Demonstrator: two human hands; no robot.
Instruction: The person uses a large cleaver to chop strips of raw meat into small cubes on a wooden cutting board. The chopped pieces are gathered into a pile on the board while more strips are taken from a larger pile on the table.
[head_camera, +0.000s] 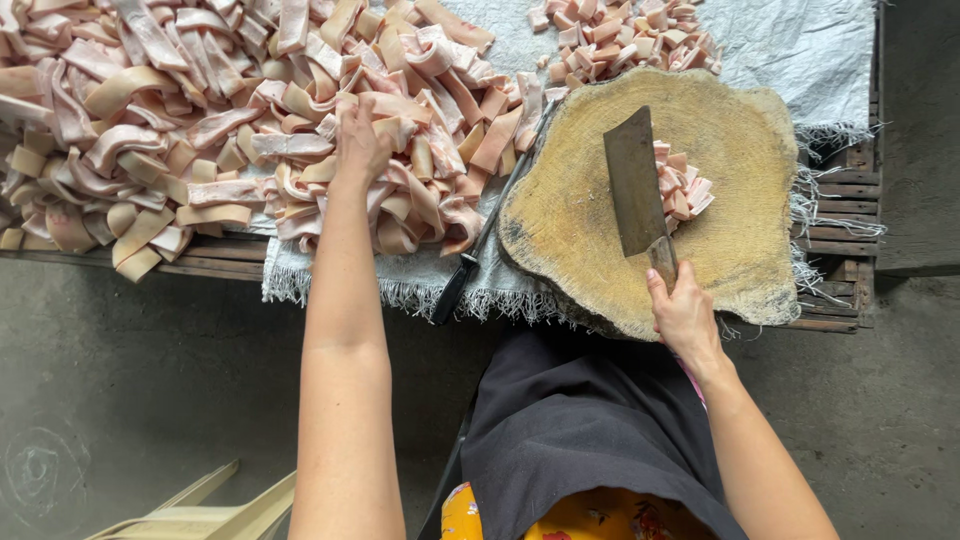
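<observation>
My right hand (683, 313) grips the wooden handle of a cleaver (634, 187), whose blade lies over a round wooden chopping block (560, 215). Small pink diced pieces (685, 187) sit on the block just right of the blade. My left hand (360, 140) reaches far left into a big heap of long pale pink strips of pork skin (190, 110); its fingers are down among the strips, and I cannot see if they have closed on one.
A second knife (480, 245) with a black handle lies between the heap and the block. More diced pieces (620, 35) are piled behind the block on a white woven sheet (800, 50). A slatted wooden bench (850, 190) carries everything. A pale plastic chair (200, 510) stands lower left.
</observation>
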